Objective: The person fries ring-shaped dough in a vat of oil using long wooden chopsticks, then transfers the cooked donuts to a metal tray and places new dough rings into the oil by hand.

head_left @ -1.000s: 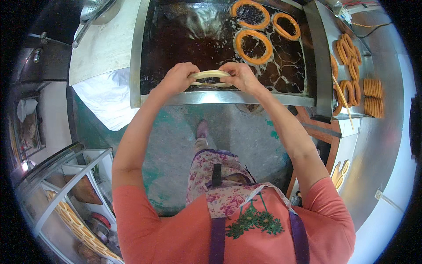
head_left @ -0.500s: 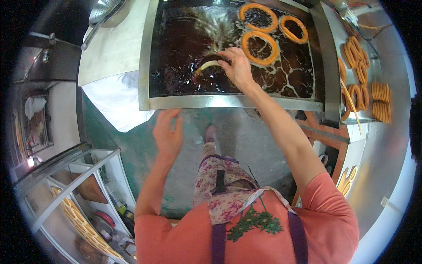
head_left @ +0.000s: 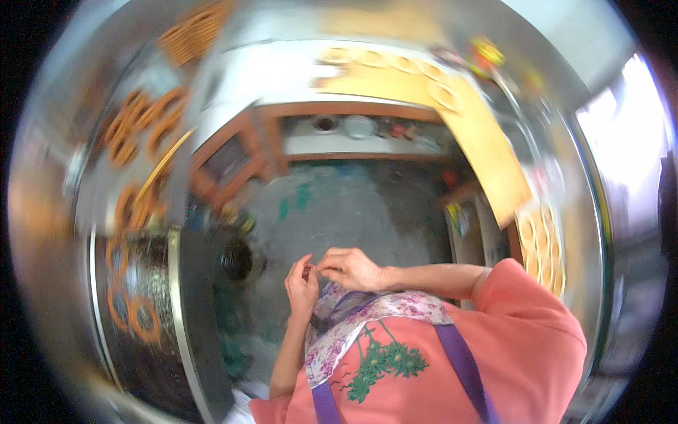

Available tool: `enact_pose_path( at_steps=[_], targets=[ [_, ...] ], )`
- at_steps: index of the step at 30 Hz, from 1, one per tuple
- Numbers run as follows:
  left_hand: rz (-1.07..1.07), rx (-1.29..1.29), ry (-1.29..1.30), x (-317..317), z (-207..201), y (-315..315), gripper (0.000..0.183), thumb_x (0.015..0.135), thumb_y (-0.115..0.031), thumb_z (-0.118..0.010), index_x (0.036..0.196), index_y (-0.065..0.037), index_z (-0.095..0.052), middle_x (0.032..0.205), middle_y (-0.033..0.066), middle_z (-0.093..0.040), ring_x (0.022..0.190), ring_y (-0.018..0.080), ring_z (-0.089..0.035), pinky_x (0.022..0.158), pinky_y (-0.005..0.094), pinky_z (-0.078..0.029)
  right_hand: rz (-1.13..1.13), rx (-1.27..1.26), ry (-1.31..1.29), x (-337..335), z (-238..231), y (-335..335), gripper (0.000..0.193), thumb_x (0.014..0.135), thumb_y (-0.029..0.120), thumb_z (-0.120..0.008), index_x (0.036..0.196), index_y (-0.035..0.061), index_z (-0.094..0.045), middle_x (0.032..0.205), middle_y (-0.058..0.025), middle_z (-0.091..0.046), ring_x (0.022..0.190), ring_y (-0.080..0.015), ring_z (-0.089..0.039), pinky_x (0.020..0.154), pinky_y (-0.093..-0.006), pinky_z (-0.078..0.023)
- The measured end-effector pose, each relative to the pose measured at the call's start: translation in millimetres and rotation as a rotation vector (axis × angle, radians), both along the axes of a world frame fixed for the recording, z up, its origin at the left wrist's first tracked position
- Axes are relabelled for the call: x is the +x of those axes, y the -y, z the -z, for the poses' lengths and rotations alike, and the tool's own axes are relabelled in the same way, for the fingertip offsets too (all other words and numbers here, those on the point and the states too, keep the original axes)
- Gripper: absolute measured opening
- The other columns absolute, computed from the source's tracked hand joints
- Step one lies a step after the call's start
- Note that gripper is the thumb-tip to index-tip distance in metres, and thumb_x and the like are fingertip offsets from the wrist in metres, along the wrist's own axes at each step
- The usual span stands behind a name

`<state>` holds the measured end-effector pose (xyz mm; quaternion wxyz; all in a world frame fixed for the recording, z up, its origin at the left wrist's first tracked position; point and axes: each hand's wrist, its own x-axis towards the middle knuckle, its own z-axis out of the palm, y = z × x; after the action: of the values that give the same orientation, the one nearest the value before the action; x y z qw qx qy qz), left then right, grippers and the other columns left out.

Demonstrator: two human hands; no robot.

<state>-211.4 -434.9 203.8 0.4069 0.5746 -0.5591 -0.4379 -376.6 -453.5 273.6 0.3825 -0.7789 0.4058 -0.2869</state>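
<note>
head | browned rings (head_left: 157, 321): leftward, well apart | left grip (head_left: 302, 285) beside right grip (head_left: 354, 269)

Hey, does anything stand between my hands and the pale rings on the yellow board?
Nothing visible blocks your left hand or right hand from the pale rings; grey floor, a low shelf and the counter's brown front edge show between, all lower down.

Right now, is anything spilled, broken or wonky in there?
Nothing looks plainly spilled or broken, though blur hides small details. The wonkiest thing is the long yellow stick at the left: it slants by the brown rings, out of line with the metal edge beside it. It could have been put that way on purpose.
</note>
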Motion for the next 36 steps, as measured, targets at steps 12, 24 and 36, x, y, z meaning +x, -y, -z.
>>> enact_pose_path(
  at_steps=[12, 24, 36],
  targets=[
    [0.669, 0.042, 0.012, -364.0, 36.7, 235.7, 0.044, 0.081, -0.007, -0.061, 0.124, -0.003, -0.053, 0.102, 0.0088, -0.063, 0.082, 0.0142, -0.061, 0.073, 0.0271, -0.050, 1.354, 0.223, 0.164, -387.5, 64.9, 46.3, 0.028, 0.074, 0.016, -0.069, 0.095, -0.0016, -0.066, 0.073, -0.0083, -0.064, 0.067, -0.0129, -0.060, 0.064, -0.0279, -0.048],
    [0.638, -0.176, 0.270, -666.4, 120.4, 565.1, 0.059, 0.074, -0.019, -0.069, 0.124, 0.005, -0.048, 0.120, 0.0234, -0.053, 0.108, 0.0322, -0.054, 0.092, 0.0395, -0.043, 1.610, 0.256, -0.216, -636.1, 130.8, 344.7, 0.050, 0.066, 0.032, -0.074, 0.102, -0.0018, -0.064, 0.089, -0.0165, -0.066, 0.083, -0.0272, -0.064, 0.075, -0.0372, -0.051],
    [0.731, -0.234, 0.568, -743.2, 117.1, 612.3, 0.035, 0.073, -0.005, -0.062, 0.107, 0.001, -0.055, 0.098, 0.0157, -0.057, 0.089, 0.0266, -0.058, 0.079, 0.0376, -0.048, 1.836, 0.149, -0.168, -663.1, 176.6, 437.8, 0.027, 0.072, 0.019, -0.068, 0.089, -0.0005, -0.060, 0.075, -0.0129, -0.064, 0.068, -0.0251, -0.062, 0.064, -0.0368, -0.050]
  ],
)
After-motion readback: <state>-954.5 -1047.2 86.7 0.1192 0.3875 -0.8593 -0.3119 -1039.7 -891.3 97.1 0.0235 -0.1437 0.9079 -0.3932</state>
